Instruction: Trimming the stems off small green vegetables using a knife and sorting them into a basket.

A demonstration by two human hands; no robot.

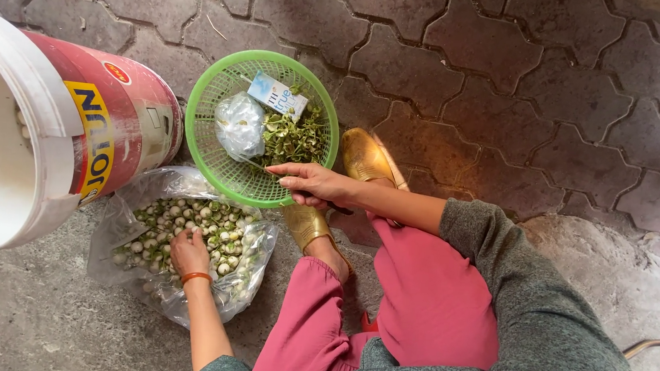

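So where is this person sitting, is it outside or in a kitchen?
Probably outside, on the ground of a yard or walkway. The floor is grey interlocking paving stones beside rough concrete. A big paint-style bucket, a green basket and a plastic bag of small pale seeds sit straight on it.

Small round pale-green and white pods [211,227] are heaped in an open clear plastic bag [122,217], spread flat on the ground just below the green basket [213,84]. The basket's near rim is overlapped by the bag, and the pods are gathered toward its open mouth
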